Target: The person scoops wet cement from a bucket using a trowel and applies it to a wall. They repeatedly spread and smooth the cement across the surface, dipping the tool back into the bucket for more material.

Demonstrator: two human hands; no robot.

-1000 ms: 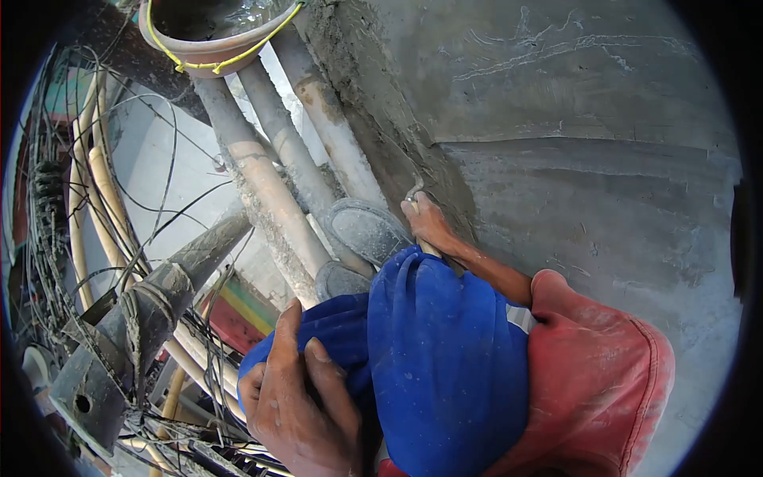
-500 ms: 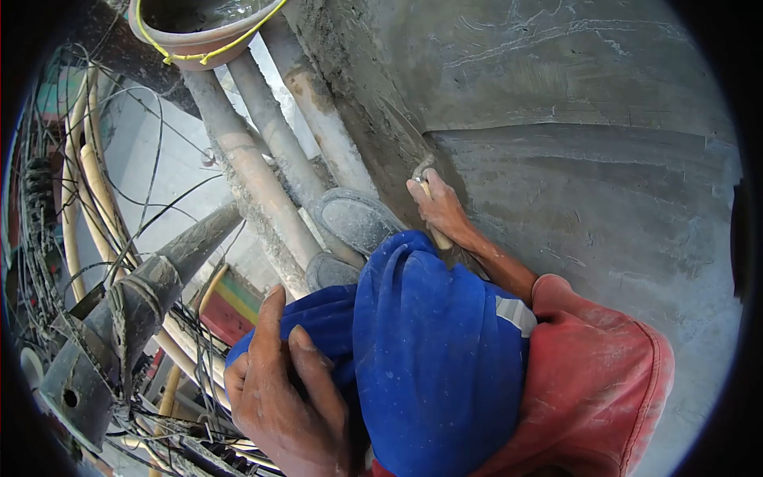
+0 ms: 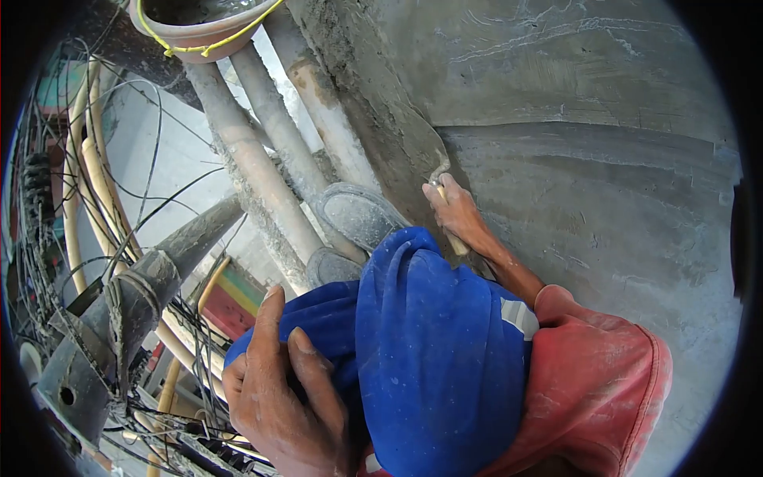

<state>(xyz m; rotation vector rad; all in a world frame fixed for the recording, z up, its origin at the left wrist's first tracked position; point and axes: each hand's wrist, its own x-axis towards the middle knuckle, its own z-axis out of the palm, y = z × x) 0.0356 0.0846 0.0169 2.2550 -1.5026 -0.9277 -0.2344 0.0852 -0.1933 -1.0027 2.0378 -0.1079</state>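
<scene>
My right hand (image 3: 458, 215) is wrapped round the wooden handle of a trowel (image 3: 457, 243). The trowel's curved metal neck shows beyond my fingers, and its grey blade is hard to tell from the wet mortar on the wall (image 3: 572, 199). My left hand (image 3: 282, 397) hangs in front of my blue-clad legs (image 3: 445, 358), holding nothing, with index finger and thumb stretched apart. Its other fingers are partly curled and partly hidden.
A bucket (image 3: 211, 54) with a yellow rope handle stands at the top. My dusty shoes (image 3: 362, 219) rest on mortar-crusted poles (image 3: 270, 191). A thick grey pipe (image 3: 171, 274) and tangled black cables (image 3: 40, 199) lie to the left, over a drop.
My right hand has moved a little to the right and down in view, along the wall, with the trowel in it. My left hand has hardly moved.
</scene>
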